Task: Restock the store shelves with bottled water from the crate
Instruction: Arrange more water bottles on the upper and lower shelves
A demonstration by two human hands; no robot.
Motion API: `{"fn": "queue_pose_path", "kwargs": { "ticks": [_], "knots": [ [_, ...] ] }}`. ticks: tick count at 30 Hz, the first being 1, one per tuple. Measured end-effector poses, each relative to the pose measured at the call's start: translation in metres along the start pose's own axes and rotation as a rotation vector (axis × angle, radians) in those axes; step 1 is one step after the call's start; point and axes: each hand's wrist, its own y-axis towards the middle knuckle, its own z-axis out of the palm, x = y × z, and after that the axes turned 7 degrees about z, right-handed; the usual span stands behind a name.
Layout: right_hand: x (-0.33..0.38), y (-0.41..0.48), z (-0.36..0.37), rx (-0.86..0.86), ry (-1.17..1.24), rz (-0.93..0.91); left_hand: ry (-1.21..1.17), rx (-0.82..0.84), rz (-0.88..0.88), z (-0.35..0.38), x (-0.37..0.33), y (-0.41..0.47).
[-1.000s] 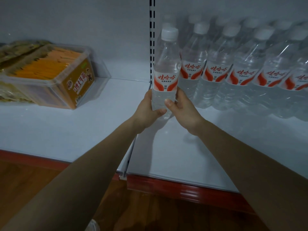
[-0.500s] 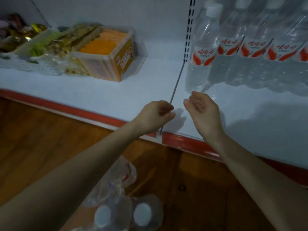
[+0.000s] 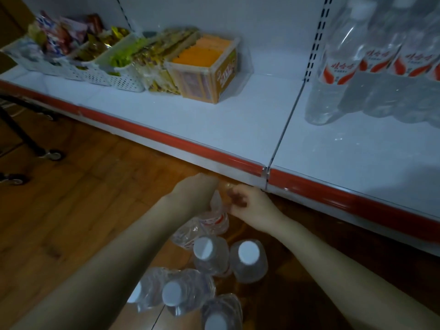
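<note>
Head view showed a row of bottles (image 3: 338, 67) already standing on the shelf (image 3: 238, 129), with several spare bottles (image 3: 209, 256) left on the floor below its front lip. Your left hand (image 3: 197, 194) gripped the neck of one bottle (image 3: 214, 217) there. Your right hand (image 3: 250, 203) curled by its cap, grip unclear. Half a second before, both hands hovered empty at that lip.

The left hand (image 3: 197, 194) closes over the tilted bottle (image 3: 215, 219), hiding its cap and neck. Blur smears the right hand (image 3: 252, 204), so it is unclear whether its fingers pinch that bottle or only curl beside it. The shelf bottles (image 3: 381, 65) are cut by the top and right edges. The nearest floor bottle (image 3: 220, 314) is cut by the bottom edge, and the wheeled frame (image 3: 54, 155) by the left.
</note>
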Motion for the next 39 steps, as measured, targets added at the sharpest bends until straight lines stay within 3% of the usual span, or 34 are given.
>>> {"fn": "queue_pose_path", "kwargs": {
  "ticks": [9, 15, 19, 22, 26, 32, 39],
  "knots": [
    [0.002, -0.007, 0.0, 0.049, 0.016, 0.042, -0.158, -0.185, 0.05, -0.02, -0.005, -0.003],
    [0.012, -0.021, -0.034, 0.027, 0.159, -0.011, -0.297, -0.322, 0.23, -0.08, -0.013, -0.014],
    [0.016, -0.031, -0.067, -0.014, 0.229, 0.04, -0.509, -0.524, 0.31, -0.096, -0.029, 0.0],
    [0.017, -0.041, -0.09, -0.05, 0.271, 0.028, -0.858, -0.589, 0.329, -0.093, -0.041, 0.011],
    [0.012, -0.055, -0.119, -0.101, 0.345, 0.049, -1.144, -0.469, 0.307, -0.073, -0.048, 0.02],
    [0.006, -0.068, -0.154, -0.161, 0.451, 0.049, -1.097, -0.027, 0.42, -0.043, -0.074, 0.04],
    [0.005, -0.073, -0.187, -0.244, 0.32, 0.075, -1.125, -0.119, 0.52, -0.055, -0.105, 0.07]
  ]
}}
